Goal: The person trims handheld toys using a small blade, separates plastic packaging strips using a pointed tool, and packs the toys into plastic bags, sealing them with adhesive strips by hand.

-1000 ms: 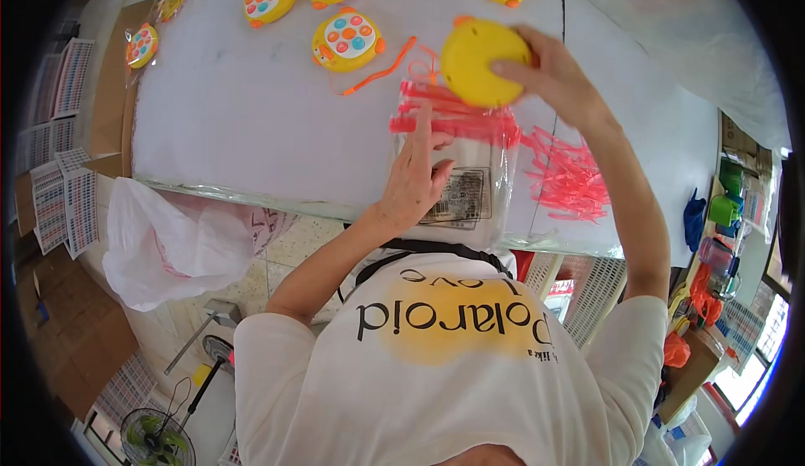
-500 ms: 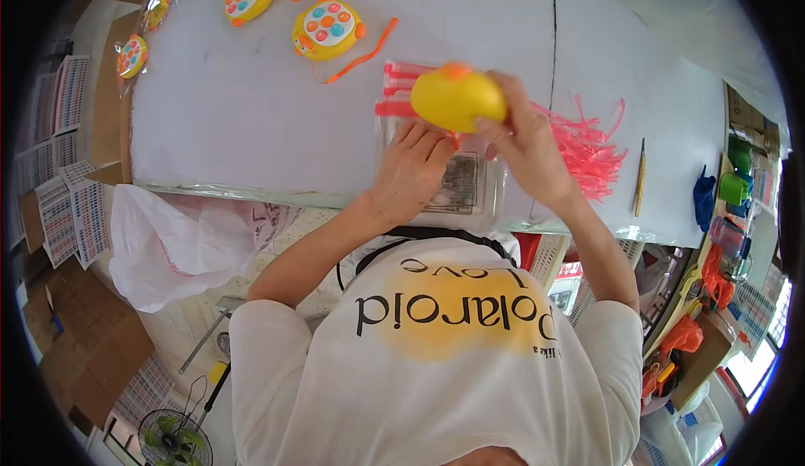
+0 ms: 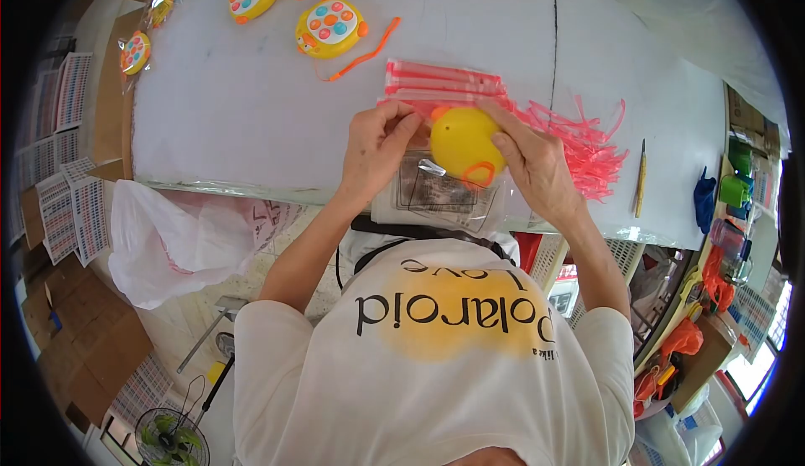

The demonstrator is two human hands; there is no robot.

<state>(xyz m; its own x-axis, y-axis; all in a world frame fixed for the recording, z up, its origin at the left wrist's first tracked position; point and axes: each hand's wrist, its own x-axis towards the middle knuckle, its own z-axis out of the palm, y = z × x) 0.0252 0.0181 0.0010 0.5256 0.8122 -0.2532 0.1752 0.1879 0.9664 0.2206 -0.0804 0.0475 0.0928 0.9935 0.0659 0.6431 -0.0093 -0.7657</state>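
My right hand [image 3: 539, 162] is wrapped round the right side of a yellow toy [image 3: 466, 141], whose plain back faces up with an orange loop at its lower edge. Left of the toy, my left hand [image 3: 377, 149] pinches the edge of a clear plastic bag at thumb and forefinger. Under both hands lies a stack of clear bags [image 3: 443, 72] with pink-red top strips and a dark printed label [image 3: 449, 191]. A heap of pink strips [image 3: 584, 151] lies just right of my right hand.
Yellow toys with coloured buttons [image 3: 331, 27] lie at the table's far side, one beside an orange strap [image 3: 369, 53]. Two bagged toys [image 3: 134, 52] sit at the left edge. A thin pointed tool [image 3: 641, 178] lies right. A white plastic bag [image 3: 180, 244] hangs at the front edge.
The yellow toy has come down over the bag stack and turned its back up. My left hand has moved slightly left and now pinches a bag edge. The camera view has shifted a little.
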